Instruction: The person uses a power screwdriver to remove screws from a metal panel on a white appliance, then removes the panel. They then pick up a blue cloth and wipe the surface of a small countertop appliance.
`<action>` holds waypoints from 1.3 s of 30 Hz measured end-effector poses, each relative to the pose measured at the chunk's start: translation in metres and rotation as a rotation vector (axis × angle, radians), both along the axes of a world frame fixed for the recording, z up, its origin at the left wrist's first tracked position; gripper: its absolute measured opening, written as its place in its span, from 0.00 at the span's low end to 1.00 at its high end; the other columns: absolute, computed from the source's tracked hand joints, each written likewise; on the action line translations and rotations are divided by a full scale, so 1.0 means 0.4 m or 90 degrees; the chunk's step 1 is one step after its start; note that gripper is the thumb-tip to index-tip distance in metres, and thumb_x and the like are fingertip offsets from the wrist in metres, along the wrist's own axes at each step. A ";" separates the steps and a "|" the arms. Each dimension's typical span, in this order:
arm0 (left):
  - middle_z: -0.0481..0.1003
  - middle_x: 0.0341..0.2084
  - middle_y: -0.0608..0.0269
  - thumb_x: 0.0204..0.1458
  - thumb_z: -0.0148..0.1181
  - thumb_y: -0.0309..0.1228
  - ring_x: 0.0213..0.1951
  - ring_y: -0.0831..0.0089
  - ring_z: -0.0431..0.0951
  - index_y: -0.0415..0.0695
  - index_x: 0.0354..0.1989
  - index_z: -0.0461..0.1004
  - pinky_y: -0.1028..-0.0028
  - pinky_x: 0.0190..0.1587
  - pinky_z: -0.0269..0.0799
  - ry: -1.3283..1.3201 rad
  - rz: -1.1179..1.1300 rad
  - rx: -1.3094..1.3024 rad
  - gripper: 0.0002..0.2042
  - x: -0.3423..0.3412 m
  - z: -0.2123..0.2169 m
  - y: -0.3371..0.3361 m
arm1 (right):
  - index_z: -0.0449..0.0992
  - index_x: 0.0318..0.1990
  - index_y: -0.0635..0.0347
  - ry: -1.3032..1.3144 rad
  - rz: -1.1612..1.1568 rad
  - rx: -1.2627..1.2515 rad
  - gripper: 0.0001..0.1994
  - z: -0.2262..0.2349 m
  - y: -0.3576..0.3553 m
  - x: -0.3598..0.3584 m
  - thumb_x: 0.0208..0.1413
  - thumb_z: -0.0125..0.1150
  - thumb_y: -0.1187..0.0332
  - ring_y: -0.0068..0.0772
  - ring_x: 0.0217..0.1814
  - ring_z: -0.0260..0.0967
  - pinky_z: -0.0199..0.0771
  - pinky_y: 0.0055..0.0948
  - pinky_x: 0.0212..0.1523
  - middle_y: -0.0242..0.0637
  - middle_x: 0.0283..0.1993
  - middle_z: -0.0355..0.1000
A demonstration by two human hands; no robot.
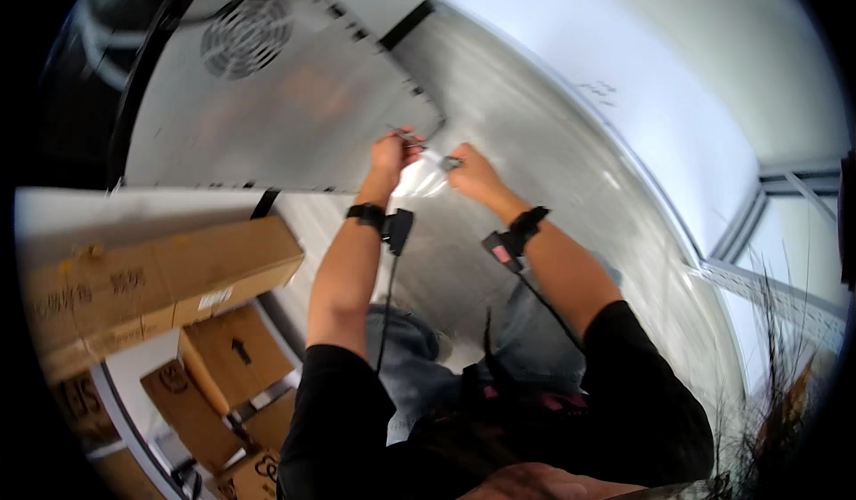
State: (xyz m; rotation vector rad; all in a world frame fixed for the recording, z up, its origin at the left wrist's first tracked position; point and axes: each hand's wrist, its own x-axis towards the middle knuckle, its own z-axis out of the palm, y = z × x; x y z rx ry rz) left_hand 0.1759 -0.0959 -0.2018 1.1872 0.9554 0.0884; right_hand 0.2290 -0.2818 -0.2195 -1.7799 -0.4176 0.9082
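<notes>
Clear plastic bag [419, 177], small and crumpled, held up between both hands in front of a big grey metal panel [267, 99], just beside its lower corner. Left hand [392, 154] closed on the bag's upper edge, fingers pinching also a thin metal piece [403, 133], too small to identify. Right hand [471, 172] closed on the other side of the bag, near a small dark part [451, 163]. Black wrist bands with cables on both arms. Cardboard boxes [169, 286] stacked well apart, down on the left. Better to keep both pinches firm and pull evenly, so thin plastic opens without dropping small contents; probably also wise to keep the cables away from the panel edge.
</notes>
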 end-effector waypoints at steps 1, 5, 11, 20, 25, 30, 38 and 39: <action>0.76 0.35 0.56 0.60 0.37 0.29 0.29 0.73 0.73 0.41 0.46 0.67 0.73 0.33 0.73 -0.006 0.016 -0.025 0.12 -0.040 -0.005 0.009 | 0.68 0.36 0.62 0.001 0.003 -0.014 0.12 -0.011 0.018 -0.023 0.41 0.56 0.68 0.48 0.36 0.71 0.68 0.39 0.37 0.51 0.33 0.73; 0.75 0.33 0.56 0.61 0.35 0.33 0.27 0.72 0.74 0.42 0.44 0.67 0.73 0.32 0.73 -0.044 0.079 -0.093 0.13 -0.168 -0.098 0.065 | 0.66 0.36 0.61 0.052 0.050 -0.074 0.13 -0.055 0.108 -0.096 0.39 0.56 0.72 0.36 0.23 0.69 0.67 0.33 0.25 0.43 0.26 0.71; 0.75 0.27 0.59 0.63 0.34 0.37 0.22 0.78 0.72 0.44 0.45 0.67 0.78 0.27 0.69 -0.031 0.139 -0.016 0.14 -0.321 -0.203 0.144 | 0.67 0.43 0.60 0.155 0.111 -0.028 0.19 -0.186 0.175 -0.266 0.40 0.58 0.74 0.24 0.22 0.65 0.65 0.24 0.20 0.34 0.28 0.67; 0.76 0.23 0.59 0.63 0.36 0.35 0.20 0.78 0.73 0.44 0.44 0.67 0.80 0.24 0.68 -0.060 0.071 -0.030 0.13 -0.434 -0.216 0.196 | 0.68 0.50 0.56 0.320 -0.052 0.059 0.19 -0.168 0.159 -0.433 0.49 0.59 0.67 0.20 0.23 0.63 0.62 0.22 0.23 0.31 0.33 0.68; 0.76 0.32 0.62 0.63 0.36 0.35 0.26 0.79 0.72 0.47 0.44 0.68 0.79 0.30 0.69 -0.014 0.037 -0.091 0.13 -0.434 -0.238 0.221 | 0.66 0.52 0.57 0.366 -0.135 0.083 0.21 -0.204 0.176 -0.475 0.52 0.59 0.61 0.20 0.22 0.63 0.65 0.22 0.23 0.33 0.34 0.70; 0.75 0.33 0.65 0.62 0.40 0.33 0.26 0.81 0.70 0.48 0.44 0.69 0.78 0.31 0.69 -0.008 0.063 -0.099 0.10 -0.445 -0.287 0.244 | 0.67 0.53 0.56 0.355 -0.147 0.079 0.20 -0.254 0.185 -0.511 0.54 0.58 0.60 0.19 0.24 0.64 0.67 0.23 0.25 0.32 0.35 0.69; 0.76 0.32 0.65 0.61 0.43 0.34 0.26 0.83 0.70 0.49 0.45 0.71 0.81 0.29 0.68 0.017 0.083 -0.053 0.11 -0.450 -0.256 0.259 | 0.68 0.54 0.54 0.350 -0.153 0.068 0.19 -0.229 0.209 -0.537 0.56 0.55 0.59 0.18 0.24 0.63 0.68 0.22 0.26 0.30 0.34 0.68; 0.76 0.32 0.65 0.61 0.43 0.34 0.26 0.83 0.70 0.49 0.45 0.71 0.81 0.28 0.68 0.019 0.085 -0.050 0.11 -0.448 -0.257 0.258 | 0.68 0.54 0.54 0.354 -0.154 0.069 0.19 -0.235 0.208 -0.538 0.56 0.55 0.59 0.18 0.24 0.63 0.67 0.22 0.26 0.30 0.34 0.68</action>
